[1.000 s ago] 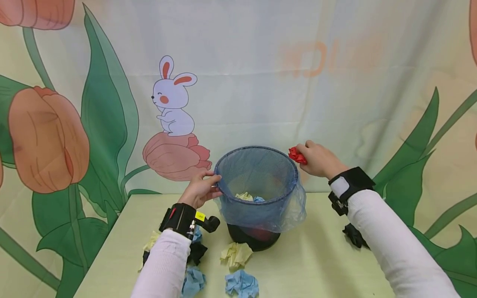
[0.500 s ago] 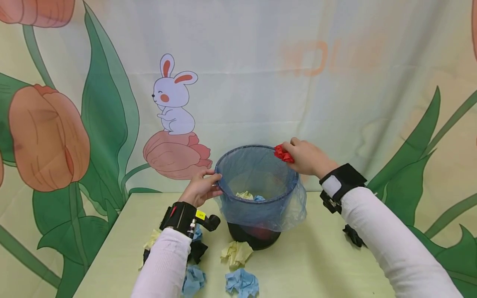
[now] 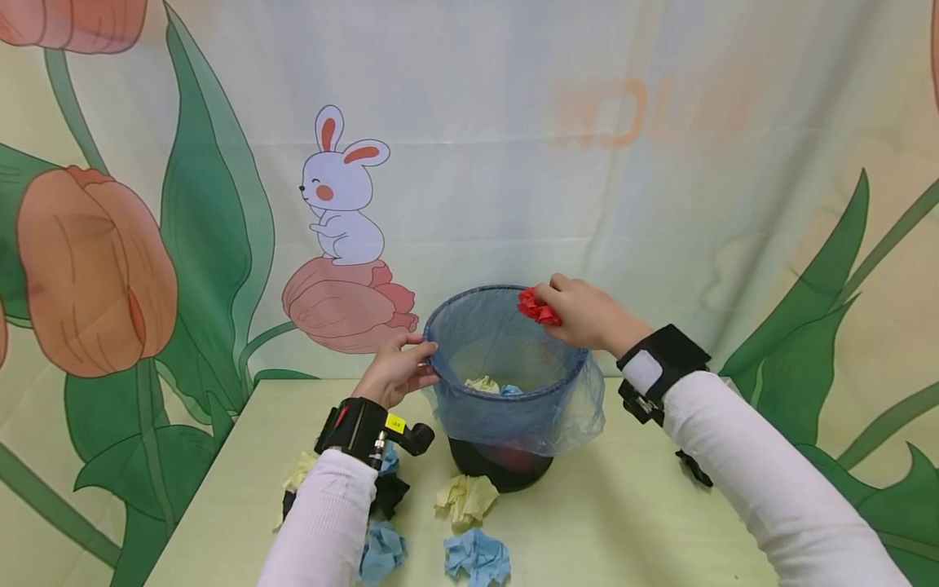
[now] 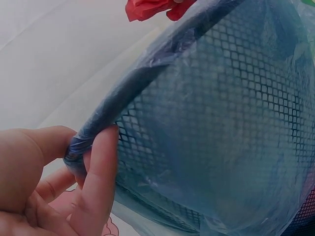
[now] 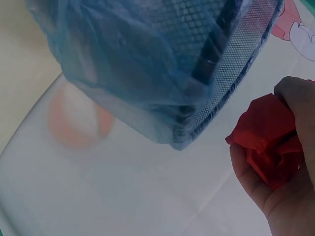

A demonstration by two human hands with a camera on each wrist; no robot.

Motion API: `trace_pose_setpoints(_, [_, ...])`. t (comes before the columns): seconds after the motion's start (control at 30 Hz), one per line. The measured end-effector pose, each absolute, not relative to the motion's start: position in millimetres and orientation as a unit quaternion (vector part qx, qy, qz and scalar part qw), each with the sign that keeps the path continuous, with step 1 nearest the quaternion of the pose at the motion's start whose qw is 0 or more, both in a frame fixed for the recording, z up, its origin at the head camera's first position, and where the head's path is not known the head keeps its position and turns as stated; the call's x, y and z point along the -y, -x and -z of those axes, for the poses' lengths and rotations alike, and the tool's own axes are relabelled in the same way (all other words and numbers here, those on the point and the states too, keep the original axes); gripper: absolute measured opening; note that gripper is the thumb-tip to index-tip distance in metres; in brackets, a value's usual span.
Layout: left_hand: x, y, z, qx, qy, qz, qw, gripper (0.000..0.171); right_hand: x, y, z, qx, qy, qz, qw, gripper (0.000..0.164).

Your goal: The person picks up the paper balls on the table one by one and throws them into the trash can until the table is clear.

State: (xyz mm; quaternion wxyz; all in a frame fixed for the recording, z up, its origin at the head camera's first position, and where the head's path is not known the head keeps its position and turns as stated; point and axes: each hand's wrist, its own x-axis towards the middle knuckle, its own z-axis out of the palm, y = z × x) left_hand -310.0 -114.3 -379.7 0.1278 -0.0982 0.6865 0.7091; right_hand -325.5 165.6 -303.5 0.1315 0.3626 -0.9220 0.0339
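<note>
Pale hanging backdrop (image 3: 484, 204) fills the space behind, softly creased, printed with big orange tulips (image 3: 95, 273), broad green leaves (image 3: 209, 179) and a white rabbit (image 3: 341, 204) seated on a pink bloom; an orange print toward its upper right is too blurred to read; before it spreads a light yellow-green table (image 3: 623, 522), its far edge close to the backdrop; on the table stands a dark mesh bin (image 3: 502, 473), upright, with a translucent blue liner (image 3: 506, 424) folded over its rim and hanging loosely outside; two white sleeves reach in, each wrist wearing a black strapped device; the left hand (image 3: 396, 371) pinches the lined rim on its near side; the right hand (image 3: 590, 314) grasps a red crumpled paper (image 3: 539, 307), held up at the bin's far right rim, whether touching it I cannot tell; yellow and blue wads show inside the bin; on the table lie a yellow wad (image 3: 466, 500) just before the bin, a blue wad (image 3: 477, 558) nearer, more beside the left sleeve, and a black wad (image 3: 693, 469) by the right sleeve.
</note>
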Motion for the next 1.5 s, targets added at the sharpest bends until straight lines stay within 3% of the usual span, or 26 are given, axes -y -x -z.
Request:
trace_pose_setpoints(0.8, [114, 311, 381, -0.687, 0.098, -0.709, 0.127, 0.04, -157, 323, 316, 0.905, -0.393, -0.045, 0.157, 0.028])
trace_pose_setpoints(1.5, [114, 312, 382, -0.691, 0.095, -0.705, 0.126, 0.041, -168, 320, 323, 0.92, -0.366, -0.028, 0.136, 0.045])
